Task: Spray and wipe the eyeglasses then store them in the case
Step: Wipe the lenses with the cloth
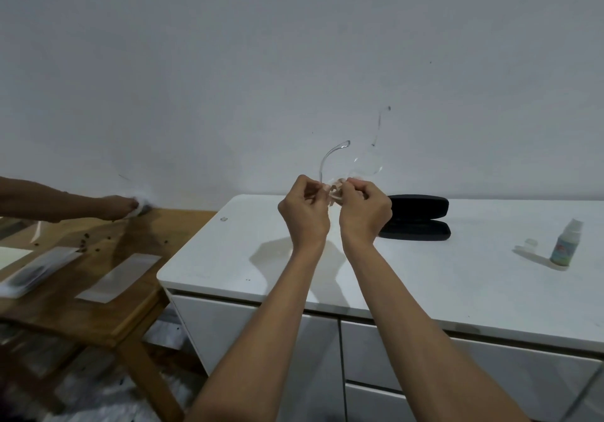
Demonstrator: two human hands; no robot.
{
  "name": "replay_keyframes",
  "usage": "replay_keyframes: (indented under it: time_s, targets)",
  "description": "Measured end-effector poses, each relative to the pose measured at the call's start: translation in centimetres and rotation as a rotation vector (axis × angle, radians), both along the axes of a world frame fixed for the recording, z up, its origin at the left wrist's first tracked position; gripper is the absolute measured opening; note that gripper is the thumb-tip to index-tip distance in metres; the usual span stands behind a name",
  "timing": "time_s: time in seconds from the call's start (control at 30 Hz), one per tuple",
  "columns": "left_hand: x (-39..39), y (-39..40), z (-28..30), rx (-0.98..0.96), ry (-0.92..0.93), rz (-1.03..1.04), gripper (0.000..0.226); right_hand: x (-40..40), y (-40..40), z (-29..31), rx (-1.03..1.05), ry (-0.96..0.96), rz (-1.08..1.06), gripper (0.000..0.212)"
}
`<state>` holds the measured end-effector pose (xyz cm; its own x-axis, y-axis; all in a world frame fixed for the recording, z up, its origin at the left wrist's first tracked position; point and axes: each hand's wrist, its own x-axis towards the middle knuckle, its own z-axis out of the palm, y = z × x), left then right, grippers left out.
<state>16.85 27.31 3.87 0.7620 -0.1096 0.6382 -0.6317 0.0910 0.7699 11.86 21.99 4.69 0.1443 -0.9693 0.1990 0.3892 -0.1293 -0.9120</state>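
Observation:
Clear-framed eyeglasses (366, 163) are held up above the white cabinet top (425, 274), in front of the wall. My left hand (305, 212) and my right hand (364, 209) both pinch them near one lens; whether a cloth is between the fingers I cannot tell. One temple arm curves up to the left. A black case (418, 217) lies open on the cabinet just behind my right hand. A small spray bottle (565, 243) stands at the right, its clear cap (528, 245) beside it.
A wooden table (98, 274) stands to the left with plastic sleeves and small dark bits on it. Another person's hand (117, 207) wipes there with a white cloth. White cabinet doors and drawers lie below the top's front edge.

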Motion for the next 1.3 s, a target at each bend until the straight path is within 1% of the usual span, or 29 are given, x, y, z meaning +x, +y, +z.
replay_keyframes:
  time_s: [0.07,0.1,0.2,0.3,0.4,0.47,0.6,0.67,0.73,0.77,0.83,0.87,0.93,1.07,1.17,1.23,1.3]
  targets:
    - [-0.4,-0.2,0.0,-0.009,-0.011,-0.007,0.016,0.2,-0.3,0.3,0.037,-0.06,0.064,0.011]
    - [-0.5,-0.4,0.0,-0.012,-0.009,-0.014,0.018,0.3,-0.5,0.3,0.041,-0.057,0.101,0.012]
    - [-0.7,-0.5,0.2,-0.041,0.014,-0.015,0.019,0.4,-1.3,0.0,-0.013,0.012,0.242,0.018]
    - [0.1,-0.4,-0.2,-0.05,0.045,-0.013,0.019,-0.4,-2.2,0.1,-0.028,0.016,0.446,0.009]
    - [0.8,0.0,-0.2,-0.06,0.081,-0.032,0.02,-1.1,-2.7,0.3,-0.073,0.082,0.589,0.012]
    - [1.1,0.2,-0.1,-0.06,0.114,-0.053,0.019,-1.4,-2.8,0.2,-0.092,0.123,0.643,0.014]
    - [1.8,0.8,-0.1,-0.012,0.129,-0.055,0.018,-1.6,-2.5,0.1,-0.104,0.193,0.648,0.017]
    - [2.0,0.9,-0.2,0.007,0.133,-0.051,0.019,-1.7,-2.2,0.1,-0.097,0.191,0.602,0.017]
    - [1.9,0.7,-0.4,0.01,0.118,-0.029,0.02,-1.3,-1.5,-0.2,-0.083,0.186,0.474,0.011]
    - [1.8,0.6,-0.5,0.009,0.107,-0.017,0.021,-0.9,-1.1,-0.5,-0.089,0.193,0.368,0.008]
    - [1.2,0.2,-0.8,-0.001,0.086,0.005,0.019,-0.2,-0.3,-1.0,-0.112,0.205,0.135,0.008]
    - [0.9,0.0,-1.0,-0.008,0.073,0.011,0.018,0.1,0.0,-1.0,-0.113,0.198,0.055,0.011]
    - [0.1,-0.2,-1.2,-0.019,0.038,0.014,0.017,0.5,0.2,-0.7,-0.078,0.16,0.004,0.016]
    - [-0.7,-0.3,-0.9,-0.029,-0.02,0.016,0.018,1.0,-0.2,-0.3,-0.023,0.095,0.121,0.017]
    - [0.2,-0.2,-0.4,-0.05,0.004,0.011,0.019,0.4,-0.8,-0.1,-0.02,0.076,0.334,0.014]
    - [0.9,0.1,-0.2,-0.061,0.031,0.009,0.02,-0.3,-1.4,0.5,-0.057,0.109,0.48,0.011]
    - [1.7,0.2,-0.1,-0.061,0.069,0.012,0.019,-1.0,-1.7,0.7,-0.096,0.158,0.566,0.013]
